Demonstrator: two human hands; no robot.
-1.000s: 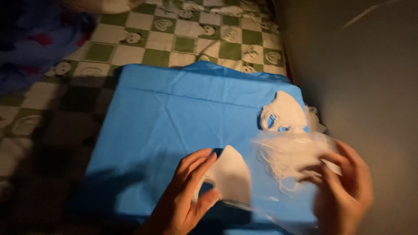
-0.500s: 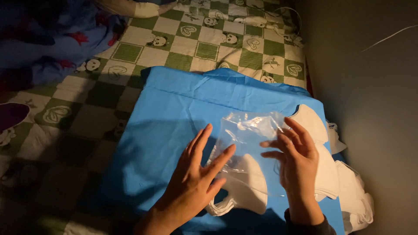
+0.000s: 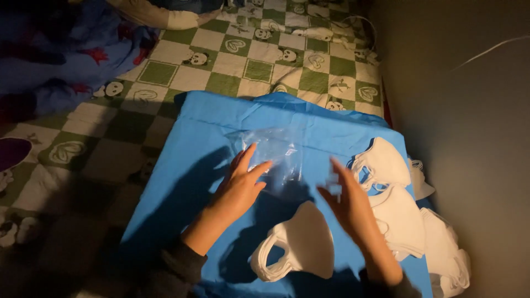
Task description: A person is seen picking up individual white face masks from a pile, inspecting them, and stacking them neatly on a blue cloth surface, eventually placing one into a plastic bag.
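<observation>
Cloth lies on checked blanket. Plastic bag on cloth, centre; left hand on its left edge. Mask stack nearer, below right hand. More masks along cloth's right edge, by wall.

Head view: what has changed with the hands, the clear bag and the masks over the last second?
The clear plastic bag, earlier crumpled in the right hand by the masks, now lies flat on the blue cloth under the left hand's fingertips. The right hand has let go and hovers. A stack of white masks now lies between the forearms. Cloth and checkered sheet stayed.
</observation>
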